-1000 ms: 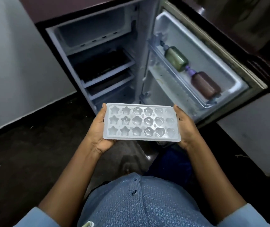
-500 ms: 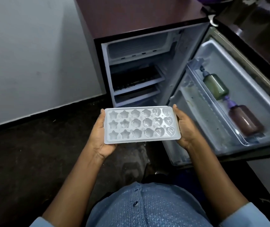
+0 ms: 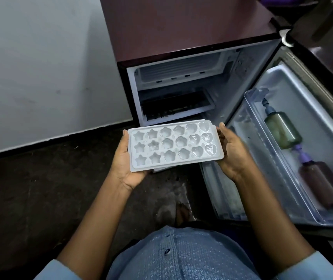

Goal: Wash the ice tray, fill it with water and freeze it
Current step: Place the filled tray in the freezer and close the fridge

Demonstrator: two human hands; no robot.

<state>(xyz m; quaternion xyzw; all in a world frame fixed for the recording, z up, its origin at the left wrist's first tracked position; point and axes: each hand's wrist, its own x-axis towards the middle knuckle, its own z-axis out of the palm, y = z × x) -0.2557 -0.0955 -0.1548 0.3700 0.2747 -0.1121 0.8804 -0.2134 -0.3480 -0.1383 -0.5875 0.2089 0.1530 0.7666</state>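
A white plastic ice tray [image 3: 174, 145] with star, flower and heart moulds is held level in front of an open small fridge [image 3: 181, 81]. My left hand [image 3: 126, 164] grips its left end from below and the side. My right hand [image 3: 231, 152] holds the right end with the fingers along the edge. Some moulds glisten as if holding water. The freezer compartment [image 3: 179, 71] at the top of the fridge stands open beyond the tray.
The fridge door [image 3: 294, 142] swings open to the right, with a green bottle [image 3: 281, 130] and a brown bottle [image 3: 321, 182] lying in its clear shelf. A dark wire shelf [image 3: 173, 106] sits under the freezer. A white wall [image 3: 40, 67] is at left; the floor [image 3: 30, 199] is dark.
The view has swung left, so the fridge now appears further right and lower. The tray has stayed in both hands, tilting slightly with its right end further away.
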